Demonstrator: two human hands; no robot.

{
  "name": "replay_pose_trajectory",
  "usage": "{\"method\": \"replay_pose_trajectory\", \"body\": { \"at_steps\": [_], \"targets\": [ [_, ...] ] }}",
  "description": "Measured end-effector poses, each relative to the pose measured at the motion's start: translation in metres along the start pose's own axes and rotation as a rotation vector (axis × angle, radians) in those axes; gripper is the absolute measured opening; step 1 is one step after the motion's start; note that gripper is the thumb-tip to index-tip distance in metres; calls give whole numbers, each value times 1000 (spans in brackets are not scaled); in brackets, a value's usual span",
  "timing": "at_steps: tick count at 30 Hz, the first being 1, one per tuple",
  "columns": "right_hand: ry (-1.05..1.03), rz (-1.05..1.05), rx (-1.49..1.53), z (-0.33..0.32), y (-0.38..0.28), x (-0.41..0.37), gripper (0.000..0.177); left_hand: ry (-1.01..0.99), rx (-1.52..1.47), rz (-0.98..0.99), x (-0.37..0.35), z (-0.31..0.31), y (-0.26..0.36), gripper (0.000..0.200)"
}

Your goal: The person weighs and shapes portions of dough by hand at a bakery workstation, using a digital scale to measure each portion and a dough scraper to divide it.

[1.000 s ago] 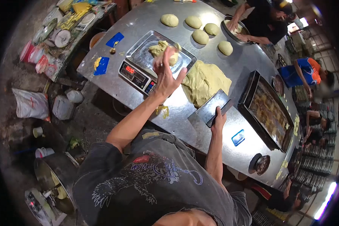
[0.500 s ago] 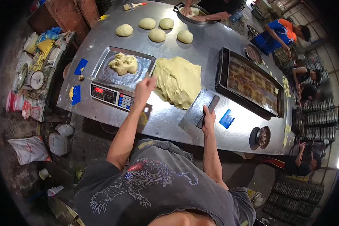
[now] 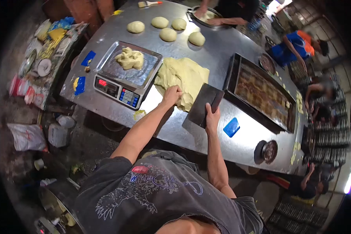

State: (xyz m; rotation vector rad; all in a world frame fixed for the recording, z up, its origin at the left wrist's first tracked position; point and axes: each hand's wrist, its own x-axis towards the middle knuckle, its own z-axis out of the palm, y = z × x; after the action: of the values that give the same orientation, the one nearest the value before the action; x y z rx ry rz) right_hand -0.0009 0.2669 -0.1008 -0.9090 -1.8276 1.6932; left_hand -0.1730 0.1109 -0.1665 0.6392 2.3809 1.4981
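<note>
A large mass of pale yellow dough [image 3: 185, 76] lies on the metal table, beside a digital scale [image 3: 119, 91]. On the scale's steel pan rests a lumpy piece of dough [image 3: 129, 58]. My left hand [image 3: 172, 96] is at the near edge of the big dough, its fingers closed on it. A wide bench scraper [image 3: 199, 107] is held by its handle in my right hand [image 3: 211, 117], the blade tilted beside the dough's right edge.
Several round dough balls [image 3: 168, 34] sit further back. A dark baking tray [image 3: 261, 93] lies to the right, with a blue plastic scraper [image 3: 231, 127] and a round tin [image 3: 269, 151] near it. Across the table, a co-worker's hands [image 3: 202, 12] work in a round pan.
My left hand has moved from beside the scale pan, rightward and toward me, onto the big dough. The bench scraper has turned more upright against the dough's edge. The view has shifted slightly.
</note>
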Motion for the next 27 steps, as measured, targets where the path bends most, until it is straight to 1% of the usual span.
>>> {"method": "replay_pose_trajectory", "body": {
  "at_steps": [2,3,4,6,8,9,12,13,14,16,17,18,19,20,22,23,24,25,26,27],
  "targets": [
    [-21,-80,-49,29,13,7,38,58,-69,39,-11,-16,4,18],
    [-29,-121,-70,45,19,9,40,23,-44,8,-17,-23,6,18],
    [-186,-81,-117,56,31,8,44,41,-21,1,-28,-33,18,16],
    [-438,-62,-319,79,24,-13,46,74,-287,-108,-43,-49,35,17],
    [-599,-136,-456,97,28,-30,47,221,-253,-22,-54,-67,43,19],
    [-630,-42,-388,99,26,-38,45,206,-269,-6,-62,-78,45,27],
    [-583,107,-139,102,33,-33,43,322,81,-150,-91,-99,53,39],
    [-571,90,-79,99,35,-21,39,340,119,-99,-97,-102,42,47],
    [-483,28,-130,94,35,-10,37,311,167,-98,-98,-112,43,52],
    [-360,-34,-173,85,39,20,34,405,273,52,-86,-129,39,61],
    [-301,-42,-214,82,23,25,33,446,382,107,-77,-143,46,65],
    [-241,-52,-256,79,7,28,33,519,421,166,-65,-157,52,65],
    [-201,-21,-238,77,6,37,32,590,459,225,-51,-171,58,66],
    [-197,-58,-189,72,19,49,37,662,495,288,-34,-183,59,66],
    [-108,20,-387,61,46,73,43,820,602,403,5,-199,35,70],
    [-10,-48,-512,63,43,70,44,845,671,387,21,-207,20,73],
    [89,-118,-635,67,39,63,46,791,679,313,32,-214,7,74],
    [189,-189,-757,72,34,58,47,604,718,116,39,-215,-23,76],
    [123,-163,-655,75,28,55,47,413,748,-76,37,-224,-23,78],
    [59,-139,-550,79,22,55,46,278,659,-218,27,-223,-23,78]
  ]
}}
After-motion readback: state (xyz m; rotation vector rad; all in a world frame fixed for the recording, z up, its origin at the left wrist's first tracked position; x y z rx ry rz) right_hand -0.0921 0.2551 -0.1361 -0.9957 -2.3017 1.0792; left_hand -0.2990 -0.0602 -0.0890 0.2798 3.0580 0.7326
